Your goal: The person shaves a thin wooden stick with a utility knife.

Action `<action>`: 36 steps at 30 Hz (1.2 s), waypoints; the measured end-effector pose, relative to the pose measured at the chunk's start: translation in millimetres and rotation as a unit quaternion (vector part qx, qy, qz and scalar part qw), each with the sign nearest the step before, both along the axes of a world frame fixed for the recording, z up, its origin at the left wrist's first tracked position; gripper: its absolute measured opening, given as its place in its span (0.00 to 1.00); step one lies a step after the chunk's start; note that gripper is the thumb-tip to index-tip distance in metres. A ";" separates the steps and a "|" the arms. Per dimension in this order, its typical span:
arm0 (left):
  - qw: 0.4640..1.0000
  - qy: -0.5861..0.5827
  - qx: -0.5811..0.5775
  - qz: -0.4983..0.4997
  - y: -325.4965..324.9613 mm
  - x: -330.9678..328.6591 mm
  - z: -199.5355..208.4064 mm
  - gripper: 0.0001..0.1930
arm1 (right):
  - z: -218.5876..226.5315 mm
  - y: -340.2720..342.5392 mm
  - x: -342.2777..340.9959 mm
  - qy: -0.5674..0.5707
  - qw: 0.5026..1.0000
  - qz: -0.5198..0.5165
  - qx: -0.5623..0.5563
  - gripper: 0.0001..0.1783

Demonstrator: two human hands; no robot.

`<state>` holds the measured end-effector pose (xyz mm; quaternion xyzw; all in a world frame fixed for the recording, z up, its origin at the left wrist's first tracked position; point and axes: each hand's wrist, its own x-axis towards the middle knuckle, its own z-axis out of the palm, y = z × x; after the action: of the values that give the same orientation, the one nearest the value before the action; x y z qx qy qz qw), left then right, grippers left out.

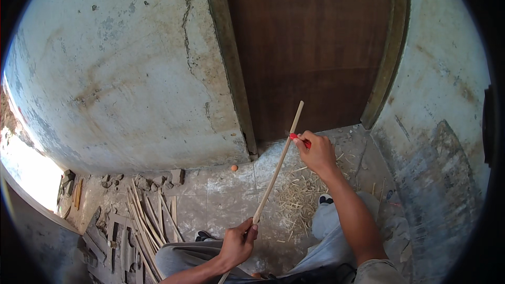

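Observation:
A long, pale strip of wood or bamboo (275,176) slants up and away in front of me. My left hand (238,245) is closed around its lower part, and the tail of the strip passes below that hand toward my lap. Farther up, my right hand (319,154) grips a small red-handled knife (293,137). The knife's front end lies against the strip, a little below the strip's far tip. Its blade is too small to make out clearly. Under my right forearm, a heap of curled shavings (297,200) covers the floor tiles.
Several long strips (144,215) lie in a bundle at my left, beside grey broken frame pieces (123,247). Rubble (152,181) and a small orange ball-like thing (234,168) sit by the cracked wall (131,73). A brown door (310,47) stands ahead.

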<state>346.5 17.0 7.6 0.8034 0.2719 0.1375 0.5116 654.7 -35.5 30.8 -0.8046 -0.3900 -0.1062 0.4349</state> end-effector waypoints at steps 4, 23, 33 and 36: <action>1.000 0.001 0.012 0.006 0.6 -9.7 -10.3 0.09 | 0.9 2.4 -0.7 -0.009 0.998 -0.026 -0.061 0.12; 0.992 -0.116 0.039 0.007 -5.0 -67.4 -39.6 0.15 | -3.6 5.9 27.4 0.010 0.982 -0.092 -0.165 0.10; 0.994 -0.072 -0.084 0.018 -1.1 -75.6 -37.7 0.15 | -4.8 -8.2 58.8 0.058 0.974 -0.177 -0.132 0.12; 0.932 0.059 -0.357 0.012 11.4 -61.8 -9.8 0.15 | 1.6 -5.1 37.5 0.056 0.988 -0.120 -0.074 0.12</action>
<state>284.7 28.5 -2.3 0.5710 0.3423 -0.0104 0.7461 692.2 -40.6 32.4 -0.8803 -0.2720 -0.0834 0.3797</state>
